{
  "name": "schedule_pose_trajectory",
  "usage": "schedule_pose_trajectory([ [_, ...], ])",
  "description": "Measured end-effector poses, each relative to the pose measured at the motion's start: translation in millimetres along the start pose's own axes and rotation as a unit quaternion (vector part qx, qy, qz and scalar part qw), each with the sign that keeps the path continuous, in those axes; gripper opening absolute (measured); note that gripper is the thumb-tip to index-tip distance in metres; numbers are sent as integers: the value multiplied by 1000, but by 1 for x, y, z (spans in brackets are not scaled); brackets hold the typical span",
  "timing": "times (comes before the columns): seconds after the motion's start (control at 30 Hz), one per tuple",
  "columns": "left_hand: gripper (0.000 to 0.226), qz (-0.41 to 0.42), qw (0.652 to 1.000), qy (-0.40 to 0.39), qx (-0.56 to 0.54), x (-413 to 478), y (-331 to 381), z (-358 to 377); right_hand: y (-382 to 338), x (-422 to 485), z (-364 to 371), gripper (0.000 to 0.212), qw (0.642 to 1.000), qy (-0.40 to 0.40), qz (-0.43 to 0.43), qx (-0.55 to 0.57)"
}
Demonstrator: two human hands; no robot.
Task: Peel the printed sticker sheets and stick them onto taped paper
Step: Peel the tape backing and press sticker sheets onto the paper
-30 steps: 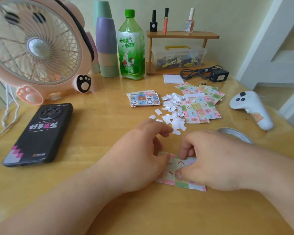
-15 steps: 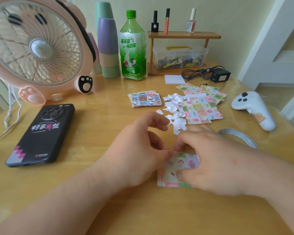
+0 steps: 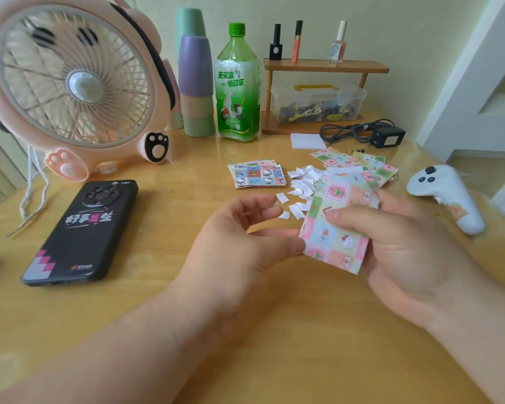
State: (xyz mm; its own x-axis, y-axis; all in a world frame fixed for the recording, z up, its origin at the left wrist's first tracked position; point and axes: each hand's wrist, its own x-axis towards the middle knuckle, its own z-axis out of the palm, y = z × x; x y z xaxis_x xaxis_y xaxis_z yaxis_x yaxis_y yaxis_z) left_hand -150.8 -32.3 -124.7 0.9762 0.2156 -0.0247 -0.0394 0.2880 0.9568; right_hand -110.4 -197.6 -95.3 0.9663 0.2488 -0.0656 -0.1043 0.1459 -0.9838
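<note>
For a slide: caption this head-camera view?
Right hand grips a pastel patchwork-printed sticker sheet, left hand pinching its lower corner, over a light wooden table with small white paper scraps.

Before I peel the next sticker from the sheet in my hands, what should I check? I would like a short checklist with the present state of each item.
1. Sticker sheet held firmly: ok. The right hand grips it above the table, thumb across its front.
2. Left hand free for peeling: ok. It holds nothing else; its thumb tip meets the sheet's lower left edge.
3. A sticker corner already lifted: cannot tell.
4. Taped paper ready: cannot tell. Only a white paper pad shows, at the table's far side; no tape is visible on it.
5. White scraps away from the work: ok. They lie on the table behind the hands.
</note>
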Motion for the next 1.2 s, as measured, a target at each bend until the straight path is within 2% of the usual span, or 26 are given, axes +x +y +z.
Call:
schedule_pose_trajectory([
  [0.07,63,8,1000,-3,-13,-2,1,1,-1,-4,2,32,998,-12,39,56],
  [0.13,61,18,1000,-5,-24,-2,3,1,-2,-7,3,40,997,-19,46,53],
  [0.23,59,34,999,-9,-10,-2,5,0,0,-8,3,26,999,-24,28,-27],
  [0.33,57,57,998,-15,31,-4,6,-1,1,-8,0,28,997,-42,10,-70],
  [0.47,56,95,993,-22,59,-5,5,0,-1,-10,0,13,995,-50,4,-88],
  [0.57,52,122,991,-46,39,-4,5,-2,-7,-12,3,6,998,-27,9,-60],
  [0.67,52,155,984,-85,28,-6,5,-2,-12,-12,1,28,999,-14,52,2],
  [0.77,52,159,981,-112,16,-8,2,0,-15,-15,2,22,994,-13,93,58],
  [0.93,41,155,981,-118,8,-7,-2,3,-11,-18,6,21,993,-14,103,59],
  [1.2,37,169,978,-114,42,-8,-1,3,-13,-19,7,23,995,4,92,47],
])
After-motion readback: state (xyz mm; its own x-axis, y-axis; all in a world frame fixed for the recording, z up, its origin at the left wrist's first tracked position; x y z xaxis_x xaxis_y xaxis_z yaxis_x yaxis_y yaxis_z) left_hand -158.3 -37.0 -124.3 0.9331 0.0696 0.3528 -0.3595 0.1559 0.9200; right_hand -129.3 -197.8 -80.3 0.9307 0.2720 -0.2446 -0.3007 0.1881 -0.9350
